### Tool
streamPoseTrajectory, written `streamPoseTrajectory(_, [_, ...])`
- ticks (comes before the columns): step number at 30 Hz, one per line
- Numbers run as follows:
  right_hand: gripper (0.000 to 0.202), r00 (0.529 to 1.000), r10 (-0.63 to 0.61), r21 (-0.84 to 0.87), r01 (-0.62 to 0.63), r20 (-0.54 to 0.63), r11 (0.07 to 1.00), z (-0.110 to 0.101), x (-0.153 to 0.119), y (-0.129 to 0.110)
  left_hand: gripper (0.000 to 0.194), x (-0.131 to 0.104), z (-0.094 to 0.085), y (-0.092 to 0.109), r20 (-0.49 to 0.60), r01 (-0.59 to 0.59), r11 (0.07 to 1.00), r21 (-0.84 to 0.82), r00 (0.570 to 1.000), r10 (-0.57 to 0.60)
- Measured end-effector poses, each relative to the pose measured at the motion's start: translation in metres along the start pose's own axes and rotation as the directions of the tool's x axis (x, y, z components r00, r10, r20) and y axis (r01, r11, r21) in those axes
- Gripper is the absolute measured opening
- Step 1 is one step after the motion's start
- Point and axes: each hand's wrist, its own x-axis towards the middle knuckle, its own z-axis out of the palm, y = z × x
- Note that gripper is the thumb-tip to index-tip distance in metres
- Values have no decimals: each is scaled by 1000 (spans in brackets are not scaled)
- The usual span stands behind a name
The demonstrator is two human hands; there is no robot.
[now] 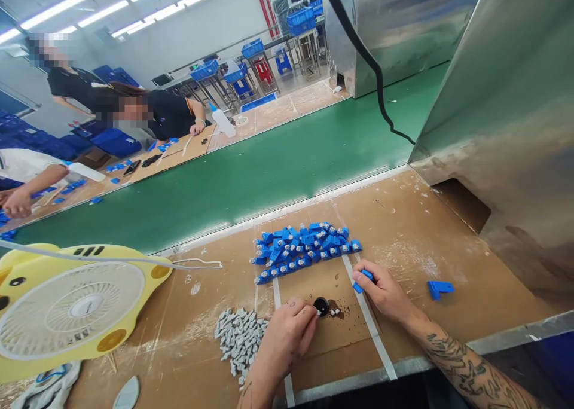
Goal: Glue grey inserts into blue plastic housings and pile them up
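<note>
My left hand point(290, 331) is closed in a pinch at the rim of a small round black cup point(321, 305). A small pale bit, like a grey piece, shows at its fingertips. Beside the cup lie a few white bits point(335, 311) on a dark, wet-looking smear. My right hand point(384, 290) is closed around a blue plastic part point(364, 279), partly covered by the fingers. Beyond both hands sits a cluster of blue parts with pale tips point(305, 244), its front ones in a row. Left of my left hand is a pile of small grey pieces point(240, 337).
One blue part point(440, 289) lies apart at the right. A yellow fan point(81, 307) takes up the left side. Past the brown bench runs a green conveyor belt point(269, 152), with a metal housing point(502, 128) at right. People sit across the belt; a black cable point(379, 68) hangs down.
</note>
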Motion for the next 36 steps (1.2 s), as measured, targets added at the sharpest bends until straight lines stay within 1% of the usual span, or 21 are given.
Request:
streamPoseTrajectory(2, [42,999,46,80,-45,-8,996,4,-2,-5,24,0,0,4,-82,41,996,-79,996,-47])
streamPoseTrajectory(3, [43,997,81,150,-79,-10,986,8,-3,-7,22,0,1,6,-137,63,989,-133,987,-82])
streamPoseTrajectory(4, [45,992,124,240,-119,-5,963,13,-4,-9,20,0,1,9,-192,86,978,-190,974,-123])
streamPoseTrajectory(6, [51,978,208,413,-197,19,889,25,-6,-12,15,1,1,17,-277,128,948,-293,937,-212])
streamPoseTrajectory(8, [56,965,257,518,-244,47,820,38,-6,-13,10,4,1,25,-315,153,920,-361,909,-274])
streamPoseTrajectory(10, [59,962,267,554,-257,64,792,49,-7,-14,9,8,2,32,-343,161,902,-399,887,-310])
streamPoseTrajectory(12, [60,959,270,572,-268,83,775,56,-7,-15,10,14,3,37,-365,143,902,-408,880,-305])
streamPoseTrajectory(16, [59,954,287,602,-281,89,748,64,-8,-18,13,21,10,39,-382,113,914,-390,883,-273])
streamPoseTrajectory(20, [56,953,299,614,-260,40,745,70,-9,-22,16,20,19,41,-407,142,904,-402,857,-316])
streamPoseTrajectory(23, [55,953,303,624,-251,23,740,74,-10,-25,18,16,22,43,-396,161,895,-416,854,-337])
streamPoseTrajectory(26, [55,951,306,628,-269,52,730,76,-11,-27,21,14,24,44,-375,166,892,-421,863,-338])
streamPoseTrajectory(28, [55,948,310,621,-286,73,730,77,-11,-26,21,13,26,44,-379,160,892,-423,863,-335])
streamPoseTrajectory(31, [56,947,313,604,-293,75,741,77,-11,-23,21,14,27,44,-374,160,893,-421,866,-332])
streamPoseTrajectory(34, [57,951,301,587,-284,72,758,76,-10,-20,23,19,23,44,-349,158,896,-416,882,-317])
streamPoseTrajectory(36, [56,954,283,571,-287,99,769,72,-7,-20,22,23,16,43,-312,158,898,-410,901,-300])
